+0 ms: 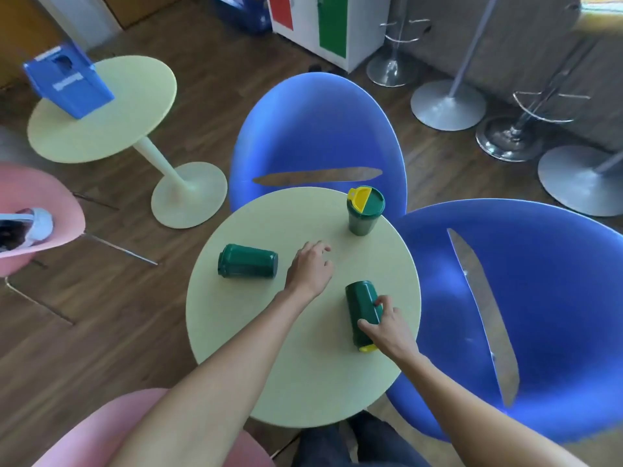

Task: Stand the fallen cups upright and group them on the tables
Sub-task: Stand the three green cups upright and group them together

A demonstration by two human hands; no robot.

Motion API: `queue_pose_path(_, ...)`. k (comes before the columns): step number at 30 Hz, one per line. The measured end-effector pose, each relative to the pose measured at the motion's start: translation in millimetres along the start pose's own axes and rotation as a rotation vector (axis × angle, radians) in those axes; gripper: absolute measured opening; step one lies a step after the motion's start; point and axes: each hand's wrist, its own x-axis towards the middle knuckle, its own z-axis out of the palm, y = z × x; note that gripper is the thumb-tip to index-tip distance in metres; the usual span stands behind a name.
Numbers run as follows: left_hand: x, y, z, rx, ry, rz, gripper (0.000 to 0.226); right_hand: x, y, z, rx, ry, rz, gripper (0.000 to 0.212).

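Observation:
Three dark green cups are on the round pale-yellow table [303,392] in front of me. One cup [365,210] stands upright at the far right with a green and yellow lid. A second cup [247,261] lies on its side at the left. The third cup [360,308] lies on its side at the near right, yellow lid end toward me. My right hand [387,326] grips this third cup with thumb and fingers around its body. My left hand [312,266] hovers over the table's middle, fingers apart, holding nothing, just right of the left fallen cup.
Two blue shell chairs [320,129] [539,315] stand behind and right of the table. A second pale-yellow table [111,129] at the far left carries a blue box [67,82]. Pink chairs [40,203] are at the left and near me. Metal stool bases [448,106] line the right wall.

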Motion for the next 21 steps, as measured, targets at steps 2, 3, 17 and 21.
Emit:
queue_pose_path(2,20,11,-4,0.038,0.004,0.09,0.041,-2,0,3,0.035,0.02,0.018,0.045)
queue_pose_path(3,31,17,-7,0.062,0.008,0.129,0.043,-3,0,4,0.054,0.03,0.023,0.043)
queue_pose_path(17,142,85,-2,0.421,-0.229,0.368,0.101,-2,7,13,0.135,0.104,0.079,0.041)
queue_pose_path(21,146,83,1,0.385,-0.219,0.372,0.077,0,6,12,0.135,0.104,0.099,0.041)
